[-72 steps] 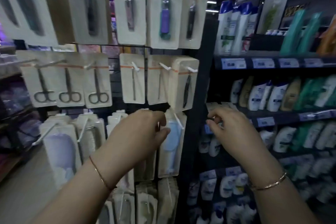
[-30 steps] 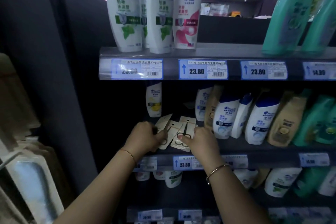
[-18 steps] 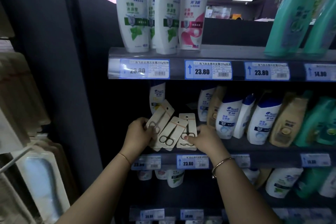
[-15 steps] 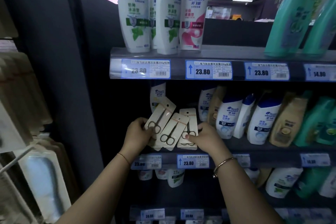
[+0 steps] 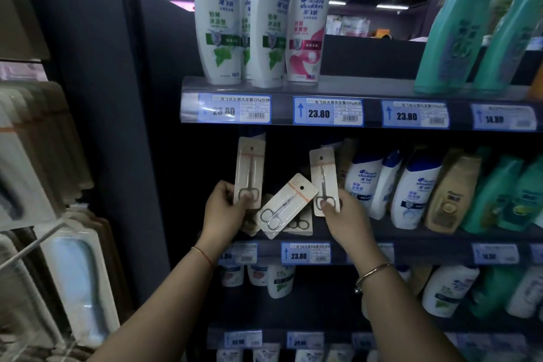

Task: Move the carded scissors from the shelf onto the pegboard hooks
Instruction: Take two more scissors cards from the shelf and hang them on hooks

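My left hand (image 5: 224, 206) grips the bottom of one carded scissors (image 5: 249, 167), held upright in front of the dark middle shelf (image 5: 411, 236). My right hand (image 5: 343, 216) pinches the bottom of a second scissors card (image 5: 323, 176), also upright. Between them a third scissors card (image 5: 286, 206) tilts diagonally; what supports it is unclear. More cards (image 5: 299, 225) lie flat on the shelf behind it. A bare pegboard hook (image 5: 32, 245) sticks out at the left edge.
White shampoo bottles (image 5: 411, 188) stand right of the cards on the same shelf, and more bottles (image 5: 258, 17) on the shelf above. Green bottles (image 5: 458, 23) fill the far right. Carded goods (image 5: 76, 279) hang on the pegboard at left, beyond a dark divider panel (image 5: 111, 126).
My view turned from the pegboard to the shampoo shelf. Both hands reached the fanned cards, took hold and lifted; the left and right cards now stand apart and upright, higher than before.
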### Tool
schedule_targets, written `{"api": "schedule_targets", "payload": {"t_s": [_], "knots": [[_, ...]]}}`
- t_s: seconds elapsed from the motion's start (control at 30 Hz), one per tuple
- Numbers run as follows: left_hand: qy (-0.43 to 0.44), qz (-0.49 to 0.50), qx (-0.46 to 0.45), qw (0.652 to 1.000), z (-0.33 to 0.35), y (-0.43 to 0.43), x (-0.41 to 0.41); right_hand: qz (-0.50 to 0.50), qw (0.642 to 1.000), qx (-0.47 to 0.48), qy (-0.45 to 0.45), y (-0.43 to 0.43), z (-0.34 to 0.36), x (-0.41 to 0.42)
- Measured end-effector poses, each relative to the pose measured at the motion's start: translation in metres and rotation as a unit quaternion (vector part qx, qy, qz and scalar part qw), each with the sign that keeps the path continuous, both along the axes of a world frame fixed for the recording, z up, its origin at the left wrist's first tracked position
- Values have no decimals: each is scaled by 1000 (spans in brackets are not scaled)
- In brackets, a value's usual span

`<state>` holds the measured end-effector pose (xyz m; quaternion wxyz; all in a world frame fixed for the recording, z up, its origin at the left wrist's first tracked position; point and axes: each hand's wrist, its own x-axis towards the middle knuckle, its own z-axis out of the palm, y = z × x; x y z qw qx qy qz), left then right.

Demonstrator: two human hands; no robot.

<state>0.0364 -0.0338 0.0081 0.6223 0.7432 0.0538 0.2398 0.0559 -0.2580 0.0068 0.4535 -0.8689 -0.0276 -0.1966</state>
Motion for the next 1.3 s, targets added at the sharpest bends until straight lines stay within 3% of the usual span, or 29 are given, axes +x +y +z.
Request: {"api": "schedule_targets", "payload": {"t_s": [0.23,0.33,0.43,0.5,0.83,1.0,1.17,1.3], "knots": [[-21,-50,-45,997,2,-13,-15,-32,993,32,-107,0,7,-11],[-12,-82,-77,994,-2,-20,-17,25,989,140,-47,-2,3,-19],[-10,-123,-128,984,-5,-24,-24,124,954,270,43,-3,-5,-35],[-15,-136,-141,980,-7,-24,-34,181,932,303,80,-1,-9,-47],[-49,-147,-113,981,10,52,-141,371,867,307,126,60,10,-102],[-77,-103,-75,989,23,109,-205,419,862,267,98,120,34,-139],[-103,-51,-34,993,43,169,-241,465,834,281,97,197,44,-172],[-135,-68,-28,988,51,227,-253,482,823,288,88,261,45,-197]]}}
